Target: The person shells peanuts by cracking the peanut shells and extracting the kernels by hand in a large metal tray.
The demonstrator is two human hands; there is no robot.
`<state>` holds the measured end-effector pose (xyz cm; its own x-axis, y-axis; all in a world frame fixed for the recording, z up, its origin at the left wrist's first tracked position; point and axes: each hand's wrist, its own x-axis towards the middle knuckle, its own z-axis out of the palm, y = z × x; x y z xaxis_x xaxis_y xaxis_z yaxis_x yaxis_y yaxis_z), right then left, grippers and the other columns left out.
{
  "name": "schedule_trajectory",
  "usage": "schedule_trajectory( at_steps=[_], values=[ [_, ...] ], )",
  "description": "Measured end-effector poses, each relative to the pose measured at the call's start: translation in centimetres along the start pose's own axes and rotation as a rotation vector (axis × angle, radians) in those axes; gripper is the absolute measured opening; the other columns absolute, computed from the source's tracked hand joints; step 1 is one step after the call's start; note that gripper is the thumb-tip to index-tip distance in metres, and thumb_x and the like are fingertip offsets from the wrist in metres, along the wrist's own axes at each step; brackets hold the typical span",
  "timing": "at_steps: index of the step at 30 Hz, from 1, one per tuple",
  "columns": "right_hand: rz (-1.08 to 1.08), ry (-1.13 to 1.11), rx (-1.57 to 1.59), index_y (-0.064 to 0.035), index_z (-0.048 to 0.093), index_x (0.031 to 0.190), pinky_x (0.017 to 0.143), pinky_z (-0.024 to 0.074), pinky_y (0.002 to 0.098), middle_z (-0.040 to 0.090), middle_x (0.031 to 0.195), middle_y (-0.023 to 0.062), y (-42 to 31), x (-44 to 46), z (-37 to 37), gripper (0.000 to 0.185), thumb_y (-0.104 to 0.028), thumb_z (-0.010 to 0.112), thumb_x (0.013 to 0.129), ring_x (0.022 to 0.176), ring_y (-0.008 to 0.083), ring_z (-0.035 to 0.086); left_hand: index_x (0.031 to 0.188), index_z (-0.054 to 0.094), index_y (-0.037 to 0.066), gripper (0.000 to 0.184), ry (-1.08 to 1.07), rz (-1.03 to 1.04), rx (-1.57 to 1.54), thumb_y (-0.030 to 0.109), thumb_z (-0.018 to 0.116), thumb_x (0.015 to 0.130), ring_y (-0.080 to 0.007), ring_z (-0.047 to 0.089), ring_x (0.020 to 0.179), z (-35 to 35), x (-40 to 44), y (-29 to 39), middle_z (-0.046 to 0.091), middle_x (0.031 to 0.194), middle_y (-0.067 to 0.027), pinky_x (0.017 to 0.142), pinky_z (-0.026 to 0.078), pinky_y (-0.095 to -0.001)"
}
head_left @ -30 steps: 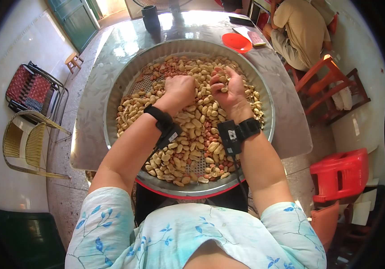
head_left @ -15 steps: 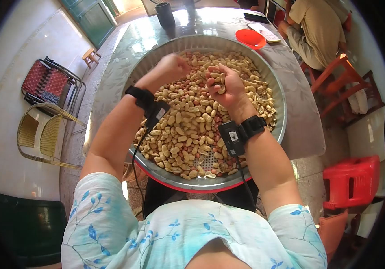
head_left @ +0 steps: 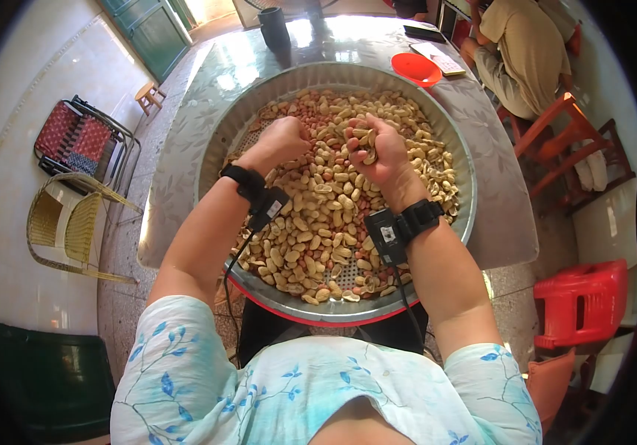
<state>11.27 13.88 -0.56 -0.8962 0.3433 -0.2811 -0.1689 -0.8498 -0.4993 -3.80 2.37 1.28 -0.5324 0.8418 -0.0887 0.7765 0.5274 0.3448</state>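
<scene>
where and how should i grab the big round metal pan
Probably by the rim of the pan, on opposite sides: left hand at the left, right hand at the right, both from outside. It is wide, round and spread with peanuts, so opposite grips should help keep it level. The right hand holds some peanuts, so free it first.

A few tan, whole-looking peanuts (head_left: 367, 141) sit in the curled fingers of the right hand (head_left: 381, 154). Many more unshelled peanuts (head_left: 311, 204) lie loose, at all angles, beneath and between both hands. Bare reddish kernels (head_left: 317, 110) cluster just beyond the left hand (head_left: 283, 139).
</scene>
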Motion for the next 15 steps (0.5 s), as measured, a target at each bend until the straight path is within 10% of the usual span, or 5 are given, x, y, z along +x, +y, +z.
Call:
schedule_trajectory(
  at_steps=[9, 15],
  values=[
    [0.083, -0.069, -0.155, -0.0032, 0.051, 0.092, 0.041, 0.0369, 0.0172, 0.055, 0.080, 0.0084, 1.7, -0.2, 0.8, 0.039, -0.035, 0.027, 0.091, 0.059, 0.0131, 0.051, 0.081, 0.062, -0.003, 0.021, 0.133, 0.378, -0.607, 0.017, 0.060, 0.074, -0.0082, 0.052, 0.062, -3.1, -1.1, 2.6, 0.058, 0.068, -0.0028, 0.054, 0.042, -0.0236],
    [-0.002, -0.130, -0.011, -0.0040, 0.049, 0.089, 0.040, 0.0362, 0.0183, 0.053, 0.076, 0.0078, 1.4, 0.5, 0.5, 0.031, -0.031, 0.033, 0.090, 0.060, 0.0140, 0.051, 0.098, 0.051, 0.009, 0.025, 0.209, -0.137, -1.545, 0.031, 0.044, 0.088, -0.0108, 0.051, 0.070, 3.0, -3.4, 3.8, 0.054, 0.079, -0.0012, 0.060, 0.040, -0.0226]
  ],
)
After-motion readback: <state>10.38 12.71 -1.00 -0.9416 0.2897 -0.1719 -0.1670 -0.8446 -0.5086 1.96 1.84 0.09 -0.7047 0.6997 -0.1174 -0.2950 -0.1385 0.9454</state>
